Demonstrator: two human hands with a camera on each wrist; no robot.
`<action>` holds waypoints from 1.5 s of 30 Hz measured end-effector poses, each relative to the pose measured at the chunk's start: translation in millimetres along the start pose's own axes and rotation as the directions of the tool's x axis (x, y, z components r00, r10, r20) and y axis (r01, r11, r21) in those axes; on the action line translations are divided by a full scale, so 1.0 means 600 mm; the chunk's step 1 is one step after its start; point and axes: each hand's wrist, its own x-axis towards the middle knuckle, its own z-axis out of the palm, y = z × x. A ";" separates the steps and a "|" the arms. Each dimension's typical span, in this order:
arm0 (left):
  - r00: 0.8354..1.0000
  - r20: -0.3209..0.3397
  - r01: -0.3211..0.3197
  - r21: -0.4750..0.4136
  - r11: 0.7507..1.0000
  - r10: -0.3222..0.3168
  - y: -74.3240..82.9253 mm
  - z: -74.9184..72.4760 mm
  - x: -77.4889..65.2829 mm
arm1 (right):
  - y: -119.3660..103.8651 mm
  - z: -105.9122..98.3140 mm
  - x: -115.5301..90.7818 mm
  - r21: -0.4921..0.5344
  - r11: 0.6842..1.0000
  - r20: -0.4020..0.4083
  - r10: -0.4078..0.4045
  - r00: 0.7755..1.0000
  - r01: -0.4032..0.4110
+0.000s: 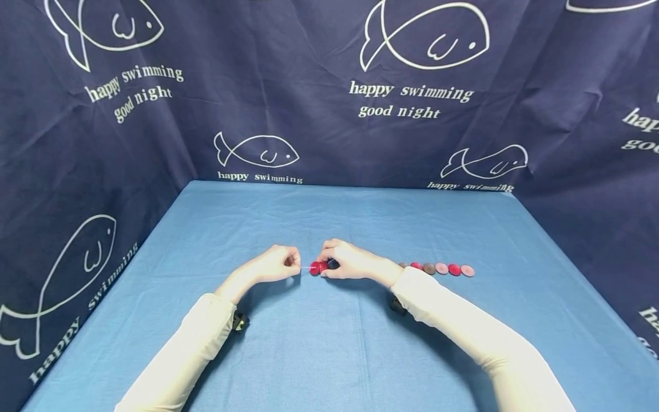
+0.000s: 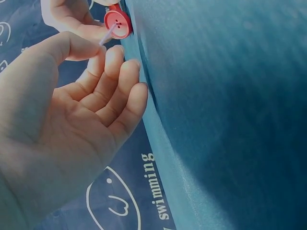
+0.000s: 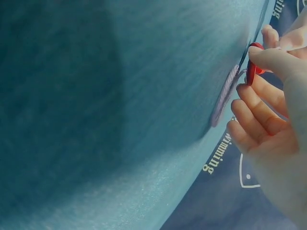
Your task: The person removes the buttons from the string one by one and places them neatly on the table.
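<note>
My left hand point(image 1: 278, 264) pinches a thin pale thread point(image 2: 108, 35) between thumb and forefinger, its other fingers loosely bent. The thread runs to the holes of a red button point(image 2: 118, 24), which has raised edges. My right hand point(image 1: 350, 260) pinches red buttons point(image 3: 251, 64) between thumb and forefinger. In the head view, one red button point(image 1: 314, 268) shows beside the right fingertips, between the two hands. A small dark patch point(image 1: 333, 264) shows among the right fingers; what it is I cannot tell. Below the right hand, a bundle of pale purple yarn point(image 3: 224, 96) lies on the cloth.
Right of the right wrist, several buttons lie in a row, among them a brown button point(image 1: 429, 268), a red button point(image 1: 454, 269) and a pink button point(image 1: 467, 270). Blue cloth point(image 1: 319, 355) covers the table. A dark blue fish-print curtain point(image 1: 319, 91) encloses the back and sides.
</note>
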 end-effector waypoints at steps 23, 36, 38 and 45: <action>1.000 -0.011 -0.004 -0.021 1.000 0.004 -0.004 -0.002 0.000 | 0.010 -0.012 -0.010 0.032 0.999 -0.003 0.007 1.000 -0.007; 1.000 -0.009 -0.003 -0.030 1.000 0.003 -0.003 -0.003 -0.004 | 0.019 -0.019 -0.027 0.025 0.999 0.011 0.020 1.000 -0.020; 1.000 -0.008 -0.001 -0.029 1.000 0.001 -0.005 -0.002 -0.003 | 0.020 -0.020 -0.030 0.024 0.999 0.015 0.029 0.999 -0.029; 1.000 -0.008 -0.008 -0.025 1.000 0.008 -0.007 -0.002 -0.004 | 0.020 -0.024 -0.042 0.025 0.999 0.006 0.043 0.999 -0.043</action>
